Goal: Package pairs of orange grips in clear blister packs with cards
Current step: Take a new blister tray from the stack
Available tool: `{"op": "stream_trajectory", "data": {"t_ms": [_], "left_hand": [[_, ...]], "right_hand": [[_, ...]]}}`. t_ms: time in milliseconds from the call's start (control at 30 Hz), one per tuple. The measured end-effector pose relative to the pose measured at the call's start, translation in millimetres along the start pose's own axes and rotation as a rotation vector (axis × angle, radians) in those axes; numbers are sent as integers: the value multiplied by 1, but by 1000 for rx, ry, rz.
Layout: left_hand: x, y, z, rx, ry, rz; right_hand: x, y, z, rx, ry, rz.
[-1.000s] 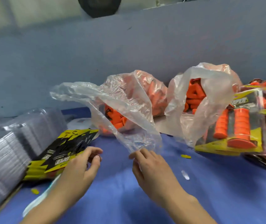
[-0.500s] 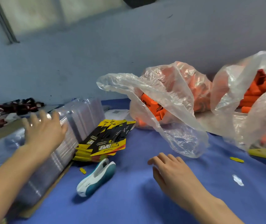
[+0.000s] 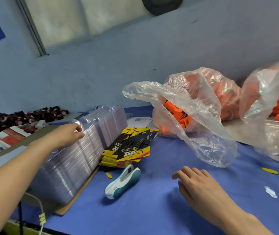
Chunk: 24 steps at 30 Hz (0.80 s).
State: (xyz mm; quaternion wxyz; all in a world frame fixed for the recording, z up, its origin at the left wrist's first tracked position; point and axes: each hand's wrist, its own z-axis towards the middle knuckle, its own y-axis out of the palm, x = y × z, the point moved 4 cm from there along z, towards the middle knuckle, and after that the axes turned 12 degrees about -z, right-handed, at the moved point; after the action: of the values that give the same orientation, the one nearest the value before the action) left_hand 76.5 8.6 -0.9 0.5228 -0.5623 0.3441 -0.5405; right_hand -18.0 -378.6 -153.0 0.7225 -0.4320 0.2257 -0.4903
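A long stack of clear blister packs (image 3: pixel 77 160) lies on its side at the left on a cardboard sheet. My left hand (image 3: pixel 67 134) reaches over it, fingertips curled on the top edge of one pack. Yellow-and-black cards (image 3: pixel 132 146) are piled next to the stack. Orange grips fill a clear plastic bag (image 3: pixel 194 106) behind, its loose mouth hanging forward. A second bag of grips (image 3: pixel 270 102) stands at the right edge. My right hand (image 3: pixel 203 189) is flat and open, low over the blue cloth, holding nothing.
A white-and-teal dispenser-shaped tool (image 3: pixel 123 182) lies on the blue table cover (image 3: pixel 152 209) in front of the cards. Small yellow scraps (image 3: pixel 269 170) lie at the right. Red-and-black items (image 3: pixel 16 117) are heaped at the far left against the blue wall.
My view has swung left. My left hand has left the cards, crossed to the blister stack, and its fingers have curled on a pack's edge. My right hand has let go of the bag.
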Motion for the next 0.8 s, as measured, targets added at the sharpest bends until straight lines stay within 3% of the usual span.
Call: {"op": "stream_trajectory", "data": {"t_ms": [367,567,800], "left_hand": [[-9,-3,-8,19,108,13],[-3,-6,-12,29,145,149],[-5,-7,-18,-11,158,102]], "right_hand": [[-6,1,2,-18,-18,34],[-15,-8,-2,-83,-23,110],[-70,-39,22,-74,-106,267]]}}
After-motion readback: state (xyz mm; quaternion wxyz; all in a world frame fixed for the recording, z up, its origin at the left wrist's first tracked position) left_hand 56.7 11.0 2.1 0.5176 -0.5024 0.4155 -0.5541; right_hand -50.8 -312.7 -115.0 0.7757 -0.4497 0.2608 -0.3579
